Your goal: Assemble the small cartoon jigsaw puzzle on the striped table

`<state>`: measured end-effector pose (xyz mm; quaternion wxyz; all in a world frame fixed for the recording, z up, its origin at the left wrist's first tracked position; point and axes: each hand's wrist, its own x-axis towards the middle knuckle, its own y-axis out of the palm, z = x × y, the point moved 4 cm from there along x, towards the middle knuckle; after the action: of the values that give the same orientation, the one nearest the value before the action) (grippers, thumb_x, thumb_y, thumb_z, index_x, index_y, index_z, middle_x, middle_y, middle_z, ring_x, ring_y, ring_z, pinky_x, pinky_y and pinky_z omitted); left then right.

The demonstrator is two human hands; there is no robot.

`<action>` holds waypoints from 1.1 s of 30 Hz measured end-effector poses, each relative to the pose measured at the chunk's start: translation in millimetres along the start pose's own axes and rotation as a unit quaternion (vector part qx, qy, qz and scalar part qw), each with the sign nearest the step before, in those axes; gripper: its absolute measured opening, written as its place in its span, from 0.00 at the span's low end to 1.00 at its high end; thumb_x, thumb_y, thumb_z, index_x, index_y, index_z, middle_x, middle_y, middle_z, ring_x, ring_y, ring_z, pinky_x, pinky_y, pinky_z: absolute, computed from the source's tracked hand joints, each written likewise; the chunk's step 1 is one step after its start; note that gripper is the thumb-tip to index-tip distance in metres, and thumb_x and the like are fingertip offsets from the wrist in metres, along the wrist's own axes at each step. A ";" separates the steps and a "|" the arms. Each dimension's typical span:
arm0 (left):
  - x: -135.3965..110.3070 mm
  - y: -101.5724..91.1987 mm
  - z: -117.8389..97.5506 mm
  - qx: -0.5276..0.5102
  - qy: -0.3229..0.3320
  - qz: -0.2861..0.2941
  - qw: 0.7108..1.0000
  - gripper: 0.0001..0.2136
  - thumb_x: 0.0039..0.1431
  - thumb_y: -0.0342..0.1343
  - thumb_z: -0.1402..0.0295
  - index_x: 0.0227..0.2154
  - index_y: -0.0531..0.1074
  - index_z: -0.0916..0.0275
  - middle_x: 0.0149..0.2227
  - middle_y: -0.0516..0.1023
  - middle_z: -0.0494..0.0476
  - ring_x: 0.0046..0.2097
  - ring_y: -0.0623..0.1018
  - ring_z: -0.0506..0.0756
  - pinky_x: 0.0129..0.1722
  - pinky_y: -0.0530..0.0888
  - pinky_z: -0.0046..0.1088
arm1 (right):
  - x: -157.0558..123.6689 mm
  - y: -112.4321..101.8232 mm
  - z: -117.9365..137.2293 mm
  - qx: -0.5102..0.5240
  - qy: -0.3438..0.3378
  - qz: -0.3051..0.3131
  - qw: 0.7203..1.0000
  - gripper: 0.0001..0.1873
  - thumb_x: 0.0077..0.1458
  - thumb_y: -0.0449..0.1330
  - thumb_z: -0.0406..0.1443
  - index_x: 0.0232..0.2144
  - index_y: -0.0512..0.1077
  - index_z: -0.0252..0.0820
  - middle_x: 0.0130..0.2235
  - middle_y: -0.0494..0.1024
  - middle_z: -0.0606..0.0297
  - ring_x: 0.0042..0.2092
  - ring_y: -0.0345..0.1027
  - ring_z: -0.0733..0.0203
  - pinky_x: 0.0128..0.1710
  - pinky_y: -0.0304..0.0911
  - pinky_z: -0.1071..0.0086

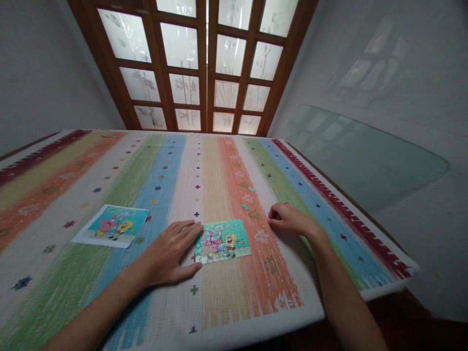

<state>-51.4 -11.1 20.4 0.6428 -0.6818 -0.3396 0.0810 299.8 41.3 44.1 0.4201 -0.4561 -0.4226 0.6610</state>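
Observation:
A small cartoon jigsaw puzzle (224, 241) lies flat on the striped tablecloth (226, 302), nearly all assembled. My left hand (171, 254) rests flat on the cloth, fingers stretched out and touching the puzzle's left edge. My right hand (288, 218) sits to the right of the puzzle with its fingers curled, pinching what looks like a small pinkish piece at its fingertips. Two loose turquoise pieces (245, 206) lie on the orange stripe just beyond the puzzle.
A printed reference picture (111, 225) of the same cartoon lies to the left. A wooden door with frosted glass panes (204, 63) stands behind the table. The table's right edge (365, 214) runs close to a white wall.

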 end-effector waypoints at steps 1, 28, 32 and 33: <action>0.2 -0.3 -0.2 -0.002 -0.002 0.002 1.000 0.34 0.59 0.58 0.57 0.66 0.56 0.62 0.61 0.72 0.69 0.60 0.72 0.70 0.58 0.73 0.52 | -0.1 -0.1 0.2 0.000 0.003 0.001 1.000 0.04 0.59 0.60 0.34 0.32 0.74 0.41 0.37 0.80 0.54 0.37 0.72 0.56 0.38 0.64 0.67; 1.1 -0.8 -2.6 -0.009 0.006 0.002 1.000 0.32 0.61 0.58 0.57 0.65 0.57 0.62 0.61 0.72 0.70 0.60 0.72 0.70 0.58 0.73 0.53 | 6.7 3.9 -5.5 0.047 -0.024 0.006 0.999 0.02 0.55 0.60 0.32 0.30 0.72 0.42 0.35 0.79 0.56 0.35 0.71 0.57 0.36 0.63 0.67; 1.8 -1.0 -3.2 -0.007 0.008 0.000 1.000 0.32 0.61 0.57 0.58 0.65 0.57 0.62 0.61 0.72 0.70 0.60 0.72 0.71 0.57 0.73 0.54 | 7.6 4.8 -6.9 0.051 -0.027 -0.002 0.998 0.02 0.54 0.59 0.31 0.31 0.71 0.42 0.35 0.79 0.58 0.35 0.70 0.58 0.36 0.64 0.67; 2.0 -1.2 -3.1 -0.008 0.007 0.000 1.000 0.32 0.61 0.57 0.57 0.65 0.57 0.62 0.61 0.72 0.70 0.60 0.73 0.71 0.57 0.73 0.54 | 7.8 4.9 -7.9 0.054 -0.027 -0.006 0.998 0.01 0.54 0.60 0.32 0.32 0.72 0.42 0.35 0.79 0.58 0.35 0.70 0.58 0.36 0.64 0.67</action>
<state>-48.6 -12.5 22.7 0.6402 -0.6871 -0.3358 0.0732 304.8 48.6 35.8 0.4367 -0.4121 -0.4005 0.6921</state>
